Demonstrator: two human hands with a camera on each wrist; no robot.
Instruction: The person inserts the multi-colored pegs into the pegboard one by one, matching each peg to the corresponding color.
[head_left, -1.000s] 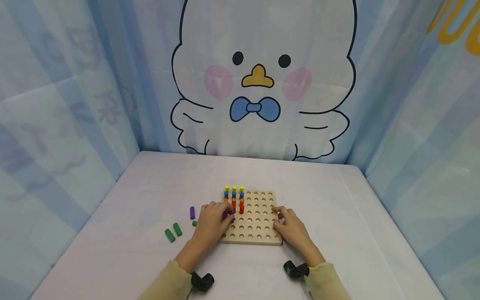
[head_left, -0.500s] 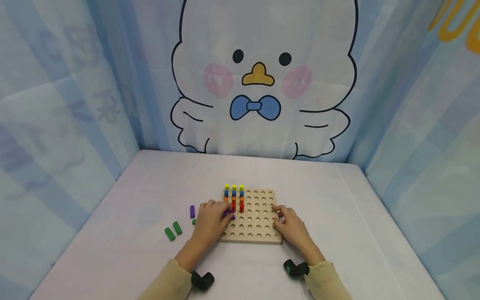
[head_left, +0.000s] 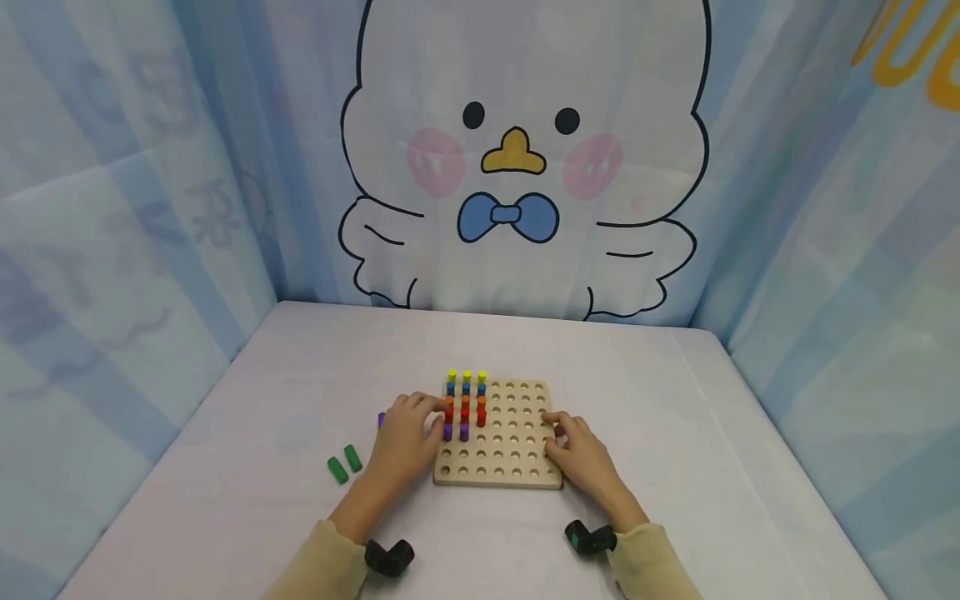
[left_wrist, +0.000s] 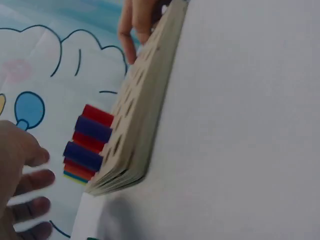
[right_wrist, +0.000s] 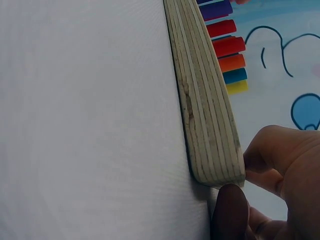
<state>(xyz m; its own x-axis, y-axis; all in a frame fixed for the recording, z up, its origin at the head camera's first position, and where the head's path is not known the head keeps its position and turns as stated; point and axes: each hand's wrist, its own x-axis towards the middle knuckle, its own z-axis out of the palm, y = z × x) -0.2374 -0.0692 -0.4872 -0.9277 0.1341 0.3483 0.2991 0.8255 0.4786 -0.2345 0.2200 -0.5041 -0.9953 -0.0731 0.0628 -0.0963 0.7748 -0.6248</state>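
A wooden pegboard [head_left: 495, 482] lies on the table with upright pegs in its left columns. Yellow, blue, orange and red pegs [head_left: 482, 417] stand in rows of three. In front of them are two purple pegs [head_left: 464, 432], seen from the side as purple cylinders [left_wrist: 83, 156] in the left wrist view. My left hand [head_left: 405, 437] is just left of the board, its thumb and fingers apart with nothing between them. At the board's right edge, my right hand [head_left: 583, 458] grips the rim; the right wrist view has its thumb [right_wrist: 230, 212] against the board's corner.
Loose green pegs [head_left: 337, 470] lie left of my left hand. A loose purple peg [head_left: 381, 419] is partly hidden behind that hand. A printed curtain [head_left: 517, 267] borders the table [head_left: 637, 383] at the back and sides.
My left hand has let go of a purple peg, which now stands in the board beside another purple one, and has drawn back to the left. My right hand stays at the board's edge.
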